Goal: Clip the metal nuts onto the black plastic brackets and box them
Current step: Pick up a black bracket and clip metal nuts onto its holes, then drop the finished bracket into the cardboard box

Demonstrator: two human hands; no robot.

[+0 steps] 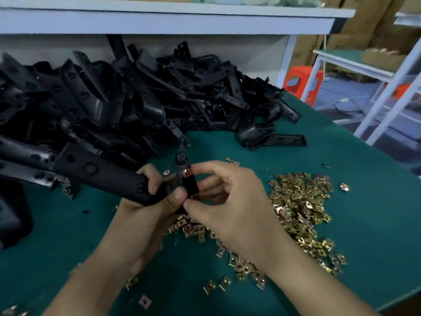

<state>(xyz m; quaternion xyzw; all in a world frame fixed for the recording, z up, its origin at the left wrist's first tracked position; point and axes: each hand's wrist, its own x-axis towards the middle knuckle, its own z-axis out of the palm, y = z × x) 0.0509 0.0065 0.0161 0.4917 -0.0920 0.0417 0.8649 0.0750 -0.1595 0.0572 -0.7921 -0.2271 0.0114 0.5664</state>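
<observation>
My left hand [145, 208] grips a long black plastic bracket [100, 172] near its right end, above the green table. My right hand [227, 201] pinches the bracket's end tab, thumb below and fingers curled over it. A copper-coloured metal nut [188, 172] sits clipped on the top of that tab. A loose heap of brass-coloured metal nuts [300, 206] lies to the right of my hands, and more nuts [241, 267] are scattered under my right wrist. A big pile of black brackets [118, 96] fills the back left of the table.
The green table top [355, 201] ends at its right edge, with floor beyond. A white shelf [173, 17] overhangs the bracket pile. White racks [387, 92], orange stools [300, 80] and cardboard boxes [355, 37] stand at the right. No packing box shows.
</observation>
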